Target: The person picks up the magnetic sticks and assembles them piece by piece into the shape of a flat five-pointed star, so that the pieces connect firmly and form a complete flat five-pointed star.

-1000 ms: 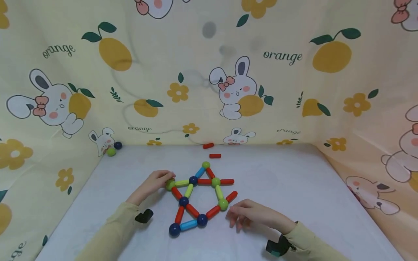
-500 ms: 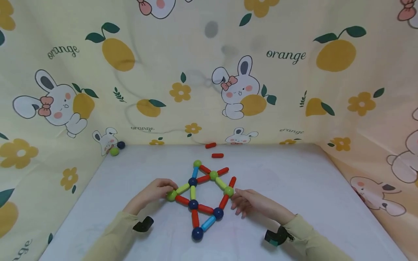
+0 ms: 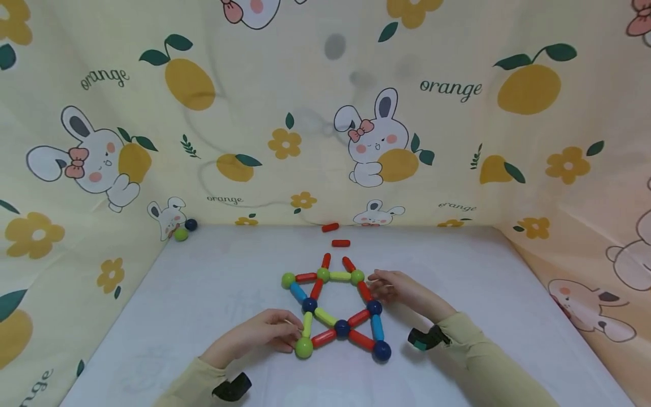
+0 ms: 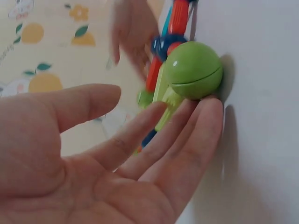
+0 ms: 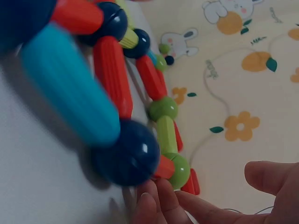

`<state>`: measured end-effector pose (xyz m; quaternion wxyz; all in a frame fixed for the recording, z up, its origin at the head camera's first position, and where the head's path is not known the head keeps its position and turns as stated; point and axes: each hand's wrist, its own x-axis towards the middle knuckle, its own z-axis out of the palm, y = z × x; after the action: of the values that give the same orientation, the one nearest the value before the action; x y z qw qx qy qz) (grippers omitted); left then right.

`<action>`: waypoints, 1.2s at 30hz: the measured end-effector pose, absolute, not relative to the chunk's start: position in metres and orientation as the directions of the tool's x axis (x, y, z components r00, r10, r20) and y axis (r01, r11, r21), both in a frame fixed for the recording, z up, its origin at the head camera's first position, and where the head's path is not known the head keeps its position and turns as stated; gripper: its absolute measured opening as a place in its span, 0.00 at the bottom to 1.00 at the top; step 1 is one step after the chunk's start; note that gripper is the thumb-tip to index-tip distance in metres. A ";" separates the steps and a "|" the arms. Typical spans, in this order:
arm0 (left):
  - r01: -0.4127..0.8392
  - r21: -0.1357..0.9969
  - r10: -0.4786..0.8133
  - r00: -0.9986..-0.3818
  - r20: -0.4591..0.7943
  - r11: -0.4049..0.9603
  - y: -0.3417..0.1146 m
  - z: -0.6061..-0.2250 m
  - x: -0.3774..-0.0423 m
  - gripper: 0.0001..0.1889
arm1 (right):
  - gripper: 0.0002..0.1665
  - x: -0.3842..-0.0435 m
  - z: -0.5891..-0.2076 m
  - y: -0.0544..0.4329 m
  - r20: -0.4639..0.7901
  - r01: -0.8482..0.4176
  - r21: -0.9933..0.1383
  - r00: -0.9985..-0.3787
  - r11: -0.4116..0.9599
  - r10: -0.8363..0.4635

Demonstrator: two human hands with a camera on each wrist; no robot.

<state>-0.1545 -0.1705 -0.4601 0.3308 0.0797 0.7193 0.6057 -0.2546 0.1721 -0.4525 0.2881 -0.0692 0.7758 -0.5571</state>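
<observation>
A flat frame of balls and ridged rods (image 3: 339,276) lies on the table, with a five-sided ring in its middle and triangles beside it. At its near left corner, fingertips of my left hand (image 3: 259,334) touch a green ball (image 4: 194,70); the thumb stands apart from it. On the right side my right hand (image 3: 407,291) has its fingertips at the red rod between a navy ball (image 5: 131,151) and a green ball (image 5: 179,171), its thumb spread away. Two red rods (image 3: 348,264) stick out from the frame's far side with free ends.
Two loose red rods (image 3: 341,243) lie beyond the frame, near the back of the white table (image 3: 447,254). A loose green ball (image 3: 180,234) and navy ball (image 3: 191,225) rest at the far left corner. A printed cloth (image 3: 305,73) hangs behind and along both sides.
The frame has turned counterclockwise on the table. My left hand has come nearer with its green ball, while my right hand has moved farther away along the right side.
</observation>
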 end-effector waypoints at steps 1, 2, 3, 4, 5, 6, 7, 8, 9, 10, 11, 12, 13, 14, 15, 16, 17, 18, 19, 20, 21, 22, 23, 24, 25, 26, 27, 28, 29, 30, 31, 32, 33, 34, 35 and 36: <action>-0.297 0.925 0.530 -0.758 -0.380 0.238 -0.166 -0.460 -0.152 0.16 | 0.35 -0.255 -0.452 0.173 -0.364 0.208 -0.905 -0.829 0.371 -0.424; -0.310 0.924 0.542 -0.748 -0.382 0.224 -0.163 -0.461 -0.150 0.16 | 0.35 -0.254 -0.451 0.174 -0.358 0.200 -0.906 -0.833 0.374 -0.422; -0.319 0.924 0.555 -0.739 -0.381 0.210 -0.159 -0.461 -0.148 0.16 | 0.35 -0.254 -0.450 0.175 -0.350 0.189 -0.907 -0.833 0.376 -0.428; -0.328 0.924 0.567 -0.730 -0.381 0.198 -0.155 -0.461 -0.146 0.17 | 0.35 -0.253 -0.449 0.177 -0.344 0.179 -0.908 -0.834 0.378 -0.431; -0.333 0.924 0.580 -0.721 -0.379 0.189 -0.152 -0.461 -0.144 0.17 | 0.34 -0.251 -0.447 0.179 -0.341 0.174 -0.907 -0.837 0.382 -0.429; -0.341 0.922 0.592 -0.712 -0.379 0.181 -0.149 -0.460 -0.143 0.17 | 0.33 -0.249 -0.446 0.181 -0.336 0.166 -0.907 -0.839 0.387 -0.428; -0.345 0.922 0.603 -0.702 -0.378 0.177 -0.146 -0.460 -0.142 0.17 | 0.33 -0.246 -0.445 0.185 -0.325 0.146 -0.907 -0.839 0.395 -0.437; -0.343 0.922 0.613 -0.695 -0.376 0.178 -0.144 -0.460 -0.142 0.18 | 0.32 -0.243 -0.444 0.190 -0.317 0.127 -0.905 -0.838 0.406 -0.445; -0.337 0.924 0.620 -0.691 -0.372 0.179 -0.143 -0.459 -0.142 0.18 | 0.31 -0.240 -0.443 0.194 -0.307 0.104 -0.902 -0.836 0.418 -0.454; -0.327 0.927 0.622 -0.692 -0.366 0.182 -0.144 -0.458 -0.142 0.18 | 0.30 -0.236 -0.443 0.198 -0.298 0.084 -0.900 -0.835 0.428 -0.462; -0.316 0.932 0.623 -0.697 -0.356 0.179 -0.145 -0.456 -0.144 0.18 | 0.30 -0.232 -0.442 0.203 -0.293 0.066 -0.896 -0.832 0.440 -0.471; -0.301 0.938 0.618 -0.708 -0.342 0.174 -0.148 -0.453 -0.146 0.19 | 0.29 -0.227 -0.442 0.207 -0.287 0.046 -0.893 -0.826 0.448 -0.485; -0.280 0.944 0.605 -0.726 -0.326 0.173 -0.152 -0.451 -0.150 0.20 | 0.29 -0.223 -0.442 0.211 -0.288 0.036 -0.889 -0.820 0.457 -0.495; -0.258 0.950 0.584 -0.750 -0.311 0.176 -0.157 -0.448 -0.154 0.20 | 0.29 -0.218 -0.443 0.215 -0.299 0.040 -0.884 -0.813 0.465 -0.499; -0.235 0.957 0.558 -0.777 -0.291 0.172 -0.162 -0.445 -0.159 0.21 | 0.29 -0.212 -0.443 0.218 -0.311 0.046 -0.880 -0.807 0.472 -0.502; -0.211 0.962 0.525 -0.806 -0.271 0.174 -0.168 -0.442 -0.164 0.22 | 0.29 -0.207 -0.443 0.221 -0.326 0.056 -0.876 -0.799 0.478 -0.505; -0.183 0.966 0.485 -0.838 -0.251 0.183 -0.173 -0.440 -0.171 0.22 | 0.28 -0.202 -0.444 0.224 -0.342 0.065 -0.872 -0.791 0.486 -0.507; -0.161 0.967 0.438 -0.868 -0.235 0.199 -0.178 -0.438 -0.177 0.23 | 0.28 -0.197 -0.444 0.226 -0.355 0.074 -0.868 -0.784 0.491 -0.510; -0.148 0.965 0.386 -0.895 -0.224 0.218 -0.182 -0.437 -0.183 0.23 | 0.27 -0.193 -0.445 0.228 -0.368 0.081 -0.864 -0.776 0.497 -0.512; -0.139 0.962 0.341 -0.915 -0.216 0.236 -0.186 -0.437 -0.189 0.23 | 0.26 -0.189 -0.446 0.228 -0.376 0.083 -0.861 -0.768 0.502 -0.518; -0.138 0.959 0.299 -0.931 -0.211 0.247 -0.190 -0.437 -0.195 0.22 | 0.26 -0.186 -0.447 0.228 -0.380 0.080 -0.859 -0.763 0.506 -0.523; -0.144 0.953 0.259 -0.942 -0.214 0.266 -0.192 -0.438 -0.200 0.22 | 0.25 -0.184 -0.448 0.228 -0.378 0.075 -0.860 -0.758 0.504 -0.531; -0.153 0.948 0.229 -0.948 -0.220 0.278 -0.194 -0.440 -0.204 0.22 | 0.25 -0.182 -0.450 0.227 -0.372 0.068 -0.862 -0.757 0.502 -0.537; -0.168 0.945 0.212 -0.950 -0.232 0.282 -0.195 -0.442 -0.207 0.22 | 0.24 -0.181 -0.451 0.225 -0.365 0.060 -0.865 -0.758 0.499 -0.541; -0.175 0.940 0.207 -0.948 -0.241 0.292 -0.196 -0.445 -0.210 0.22 | 0.24 -0.179 -0.453 0.224 -0.354 0.050 -0.867 -0.761 0.496 -0.543; -0.185 0.937 0.207 -0.945 -0.252 0.296 -0.196 -0.448 -0.212 0.22 | 0.24 -0.179 -0.454 0.223 -0.341 0.037 -0.869 -0.766 0.493 -0.544; -0.194 0.934 0.208 -0.942 -0.262 0.299 -0.195 -0.451 -0.213 0.22 | 0.23 -0.178 -0.455 0.222 -0.328 0.026 -0.871 -0.773 0.490 -0.544; -0.196 0.933 0.213 -0.940 -0.266 0.301 -0.194 -0.453 -0.213 0.22 | 0.23 -0.178 -0.456 0.221 -0.316 0.012 -0.872 -0.779 0.490 -0.542; -0.196 0.934 0.220 -0.938 -0.267 0.300 -0.193 -0.456 -0.214 0.22 | 0.23 -0.178 -0.456 0.221 -0.305 0.000 -0.869 -0.786 0.494 -0.537; -0.198 0.933 0.222 -0.937 -0.270 0.300 -0.192 -0.457 -0.214 0.22 | 0.23 -0.178 -0.456 0.221 -0.296 -0.009 -0.867 -0.794 0.498 -0.530; -0.196 0.934 0.225 -0.937 -0.268 0.299 -0.191 -0.459 -0.213 0.22 | 0.23 -0.179 -0.456 0.222 -0.288 -0.018 -0.864 -0.803 0.504 -0.522; -0.199 0.935 0.222 -0.937 -0.269 0.294 -0.190 -0.459 -0.212 0.22 | 0.23 -0.180 -0.455 0.222 -0.282 -0.021 -0.860 -0.812 0.510 -0.511; -0.197 0.936 0.225 -0.937 -0.267 0.290 -0.189 -0.459 -0.211 0.22 | 0.23 -0.181 -0.454 0.224 -0.276 -0.022 -0.858 -0.823 0.514 -0.496; -0.195 0.939 0.230 -0.937 -0.264 0.283 -0.188 -0.460 -0.209 0.22 | 0.23 -0.182 -0.453 0.225 -0.268 -0.022 -0.854 -0.837 0.519 -0.477; -0.192 0.941 0.241 -0.935 -0.261 0.277 -0.187 -0.460 -0.207 0.22 | 0.22 -0.184 -0.453 0.227 -0.256 -0.024 -0.852 -0.852 0.523 -0.456; -0.187 0.945 0.254 -0.932 -0.257 0.270 -0.186 -0.460 -0.204 0.22 | 0.22 -0.186 -0.453 0.229 -0.242 -0.028 -0.850 -0.867 0.527 -0.436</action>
<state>-0.2039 -0.1863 -0.4599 0.1825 0.0216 0.7757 0.6037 -0.1861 0.2290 -0.4525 0.2185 -0.1372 0.8459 -0.4668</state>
